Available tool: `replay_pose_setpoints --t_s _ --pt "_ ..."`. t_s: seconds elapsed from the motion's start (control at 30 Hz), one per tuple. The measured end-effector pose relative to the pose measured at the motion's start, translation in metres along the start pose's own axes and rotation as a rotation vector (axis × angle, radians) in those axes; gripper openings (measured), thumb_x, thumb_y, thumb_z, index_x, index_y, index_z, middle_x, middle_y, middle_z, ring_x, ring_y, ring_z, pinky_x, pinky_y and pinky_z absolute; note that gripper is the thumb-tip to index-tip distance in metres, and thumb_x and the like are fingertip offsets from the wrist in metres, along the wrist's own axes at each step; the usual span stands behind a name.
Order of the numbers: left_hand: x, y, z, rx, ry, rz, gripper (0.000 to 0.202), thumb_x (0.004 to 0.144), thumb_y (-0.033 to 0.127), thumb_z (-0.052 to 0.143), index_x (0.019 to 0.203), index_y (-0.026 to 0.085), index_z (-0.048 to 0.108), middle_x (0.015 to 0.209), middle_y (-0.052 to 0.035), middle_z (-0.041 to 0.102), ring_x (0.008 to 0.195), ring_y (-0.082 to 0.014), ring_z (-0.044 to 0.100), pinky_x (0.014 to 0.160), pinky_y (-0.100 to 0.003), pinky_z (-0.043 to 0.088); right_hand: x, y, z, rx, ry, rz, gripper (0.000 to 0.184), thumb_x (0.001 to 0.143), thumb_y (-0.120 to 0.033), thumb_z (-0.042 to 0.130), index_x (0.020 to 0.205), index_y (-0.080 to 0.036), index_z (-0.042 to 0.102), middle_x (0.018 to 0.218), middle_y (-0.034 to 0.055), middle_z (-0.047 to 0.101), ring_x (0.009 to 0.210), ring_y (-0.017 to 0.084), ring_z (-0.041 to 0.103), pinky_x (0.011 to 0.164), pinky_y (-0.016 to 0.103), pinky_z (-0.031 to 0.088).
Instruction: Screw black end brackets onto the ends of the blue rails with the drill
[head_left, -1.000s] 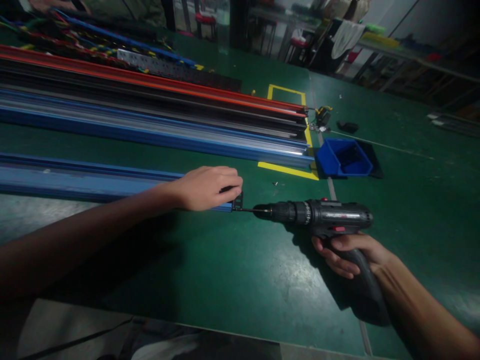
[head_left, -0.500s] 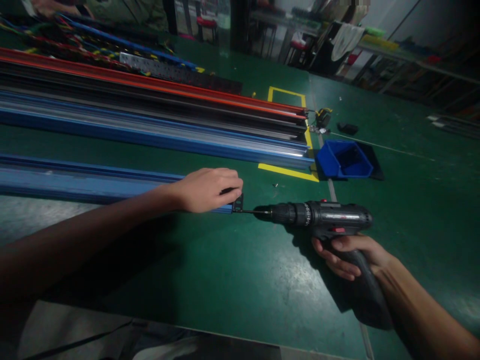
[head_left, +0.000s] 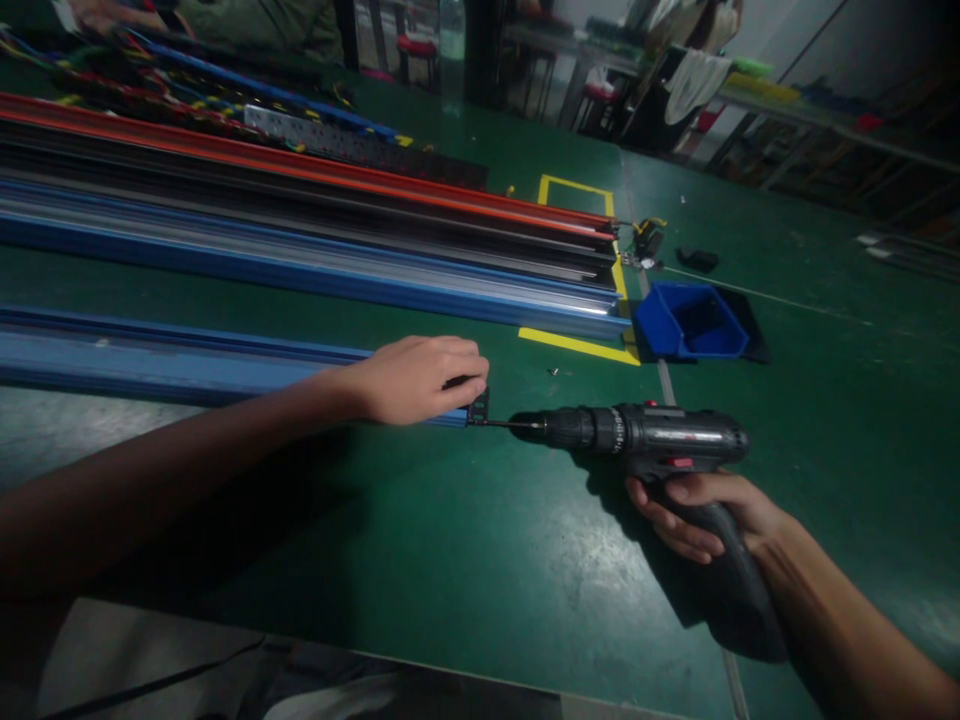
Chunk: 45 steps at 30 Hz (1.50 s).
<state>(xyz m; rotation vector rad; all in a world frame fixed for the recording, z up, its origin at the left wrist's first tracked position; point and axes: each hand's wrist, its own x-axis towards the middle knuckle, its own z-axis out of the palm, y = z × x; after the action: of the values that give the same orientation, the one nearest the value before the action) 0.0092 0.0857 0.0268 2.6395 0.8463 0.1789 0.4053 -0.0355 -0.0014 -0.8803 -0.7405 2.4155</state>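
Note:
My left hand (head_left: 424, 380) is closed over the right end of a blue metal profile (head_left: 187, 365) lying on the green table. A small black end bracket (head_left: 480, 406) shows at that end, just past my fingertips; part of it is hidden under them. My right hand (head_left: 694, 515) grips the handle of a black cordless drill (head_left: 660, 432) lying sideways, fingers wrapped round near the trigger. Its long thin bit (head_left: 499, 424) points left and its tip meets the bracket at the profile's end.
More profiles, orange (head_left: 375, 170) and blue (head_left: 420, 290), lie side by side behind. A blue bin (head_left: 694, 320) stands to their right. A tiny screw-like piece (head_left: 553, 371) lies on the green table (head_left: 480, 560). Bundled wires (head_left: 187, 85) and another person's sleeve (head_left: 259, 30) are at the back left.
The view has shifted very slightly. Both hands, the drill and the profile keep the same positions relative to each other.

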Motion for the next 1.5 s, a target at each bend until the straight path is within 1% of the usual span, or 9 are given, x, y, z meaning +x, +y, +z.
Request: replay_pose_setpoints --t_s 0.27,0.53,0.77,1.0,1.17,1.37,1.5 --pt "0.0003 -0.0002 0.0004 0.007 0.016 0.018 0.035 0.108 0.041 0.036 0.1 0.022 0.064 0.099 -0.0038 0.064 0.093 -0.0188 0.059 0.079 -0.032 0.04 -0.0002 0.0007 -0.0005 -0.019 0.003 -0.01 0.026 0.088 -0.027 0.072 0.105 -0.008 0.078 0.076 0.005 0.067 0.037 0.003 0.048 0.044 0.018 0.053" --pt "0.0002 0.0002 -0.0003 0.0 -0.002 -0.008 0.034 0.108 0.041 0.037 0.101 0.023 0.064 0.1 -0.0034 0.063 0.093 -0.0189 0.059 0.078 -0.032 0.039 0.0005 0.0017 -0.0018 -0.009 0.004 -0.017 0.025 0.088 -0.027 0.072 0.102 -0.007 0.077 0.074 0.0046 0.066 0.036 0.004 0.046 0.043 0.019 0.052" --pt "0.0002 0.0011 -0.0018 -0.008 -0.007 -0.008 0.034 0.108 0.041 0.036 0.102 0.022 0.063 0.101 -0.0036 0.062 0.093 -0.019 0.058 0.079 -0.033 0.039 0.0 0.0019 -0.0023 -0.007 0.008 -0.006 0.026 0.088 -0.027 0.072 0.105 -0.007 0.078 0.076 0.0053 0.068 0.037 0.003 0.049 0.044 0.018 0.053" --pt "0.0011 0.0021 -0.002 -0.006 -0.006 0.002 0.035 0.108 0.04 0.035 0.101 0.021 0.064 0.1 -0.0044 0.063 0.092 -0.0188 0.059 0.079 -0.032 0.04 0.0011 0.0018 -0.001 0.003 -0.005 -0.019 0.025 0.089 -0.026 0.072 0.104 -0.007 0.079 0.075 0.0049 0.067 0.037 0.002 0.047 0.044 0.017 0.054" --pt "0.0012 0.0016 -0.0007 0.007 0.005 0.007 0.034 0.108 0.039 0.036 0.101 0.021 0.064 0.099 -0.0037 0.063 0.093 -0.0191 0.059 0.079 -0.032 0.04 -0.0006 0.002 -0.0027 0.001 0.01 -0.006 0.026 0.089 -0.026 0.073 0.105 -0.007 0.078 0.075 0.0047 0.068 0.038 0.003 0.049 0.045 0.018 0.054" --pt "0.0014 0.0026 -0.0012 0.015 0.006 0.01 0.035 0.108 0.038 0.035 0.099 0.021 0.064 0.097 -0.0039 0.063 0.092 -0.0192 0.059 0.078 -0.032 0.04 -0.0012 0.002 -0.0033 0.005 0.016 0.022 0.026 0.087 -0.028 0.076 0.103 -0.008 0.079 0.072 0.003 0.066 0.037 0.002 0.047 0.044 0.018 0.054" --pt "0.002 0.0027 -0.0011 0.023 -0.002 -0.006 0.034 0.108 0.039 0.036 0.099 0.022 0.064 0.098 -0.0036 0.062 0.092 -0.0193 0.059 0.077 -0.032 0.039 -0.0027 0.0033 -0.0021 0.014 0.033 0.006 0.025 0.087 -0.027 0.076 0.102 -0.007 0.079 0.071 0.0036 0.067 0.036 0.002 0.048 0.044 0.018 0.054"
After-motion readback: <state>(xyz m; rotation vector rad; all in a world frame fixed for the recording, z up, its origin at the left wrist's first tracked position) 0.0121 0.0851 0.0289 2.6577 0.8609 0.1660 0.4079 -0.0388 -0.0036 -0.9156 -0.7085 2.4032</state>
